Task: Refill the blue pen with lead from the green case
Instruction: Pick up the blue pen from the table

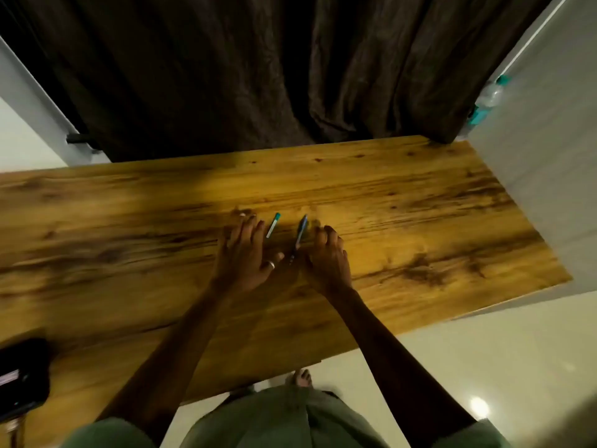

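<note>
A slim green-capped lead case (273, 225) lies on the wooden table (420, 221), just right of the fingertips of my left hand (247, 253). The blue pen (298, 239) lies beside it, tip pointing toward me, between my two hands. My left hand rests flat with fingers spread and a ring on one finger; it holds nothing. My right hand (326, 257) sits just right of the pen with fingers curled down onto the table, close to the pen; whether it touches the pen is unclear.
A dark curtain (258, 76) hangs behind the table's far edge. A black object (22, 376) lies at the table's near left corner. A clear bottle with a teal cap (489, 98) stands at the far right. Pale floor lies to the right.
</note>
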